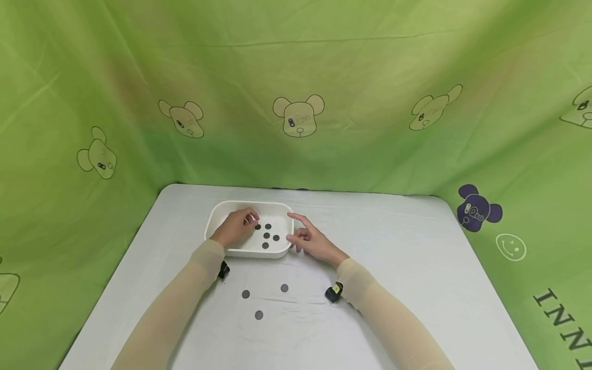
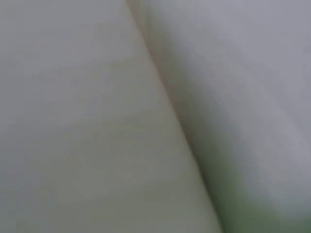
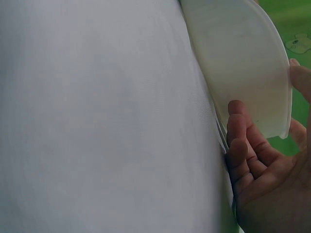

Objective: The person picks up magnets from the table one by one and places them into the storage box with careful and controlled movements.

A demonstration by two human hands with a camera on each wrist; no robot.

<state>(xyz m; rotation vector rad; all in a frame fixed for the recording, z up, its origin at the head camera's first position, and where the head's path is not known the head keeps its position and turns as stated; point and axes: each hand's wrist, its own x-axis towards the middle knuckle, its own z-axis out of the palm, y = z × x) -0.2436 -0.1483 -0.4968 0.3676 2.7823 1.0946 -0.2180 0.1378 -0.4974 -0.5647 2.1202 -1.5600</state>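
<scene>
A white rectangular box [image 1: 259, 254] with rounded corners stands on the table. Several small dark discs [image 1: 266, 236] lie flat on its floor. My left hand [image 1: 237, 226] reaches over the near left rim, its bent fingertips beside the disc [image 1: 257, 226] farthest left. From the right, my right hand [image 1: 319, 242] holds the box's end, index finger and thumb at the rim. In the right wrist view, the other fingers [image 3: 236, 127] curl against the outer wall [image 3: 243, 63]. The left wrist view shows only blurred pale surfaces, with the left hand out of sight.
Three more dark discs [image 1: 259, 315] lie apart on the white tablecloth [image 1: 393, 246], in front of the box between my forearms. Green curtains [image 1: 296, 159] with bear heads hang behind and beside the table. A black wrist device [image 1: 334, 292] sits at the right cuff.
</scene>
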